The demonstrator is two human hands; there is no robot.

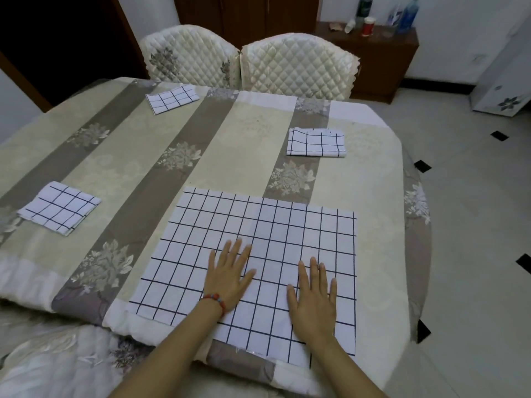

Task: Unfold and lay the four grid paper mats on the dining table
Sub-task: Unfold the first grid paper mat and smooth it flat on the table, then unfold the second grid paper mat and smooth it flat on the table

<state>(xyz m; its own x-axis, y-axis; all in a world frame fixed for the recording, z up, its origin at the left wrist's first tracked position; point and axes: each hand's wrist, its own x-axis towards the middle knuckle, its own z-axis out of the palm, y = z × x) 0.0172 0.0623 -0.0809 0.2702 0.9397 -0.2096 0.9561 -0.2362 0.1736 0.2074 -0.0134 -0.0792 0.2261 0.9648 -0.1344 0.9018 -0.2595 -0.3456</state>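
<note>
No writing is reading clearly anywhere; the bottles (406,15) standing on the dark wooden cabinet (382,56) in the upper right of the frame are carrying labels, but these are too blurred to make out.

An unfolded grid mat (258,254) is lying flat in the lower centre of the frame, its near edge reaching the worktop's rim. Both hands are resting palm-down on it, side by side and apart. The left hand (230,271) is lying with fingers (234,248) spread and released, grasping nothing (a red bead bracelet (215,300) is sitting on that wrist). The right hand (314,297) is lying likewise, fingers (314,268) extended flat, holding nothing.

Three more mats are sitting folded on the worktop: a folded mat at left (59,207), a folded mat at upper centre-left (171,98), and a folded mat at centre right (316,142), all well apart from the hands.

The worktop (129,156) is wearing a quilted cloth in cream and grey-brown stripes with pale leaf motifs. Two chairs (244,61) with white quilted covers are standing at the far edge. The floor (474,196) on the right is showing pale tiles with small black diamond insets. A white cabinet with a flower print (502,90) is standing at the right edge.
</note>
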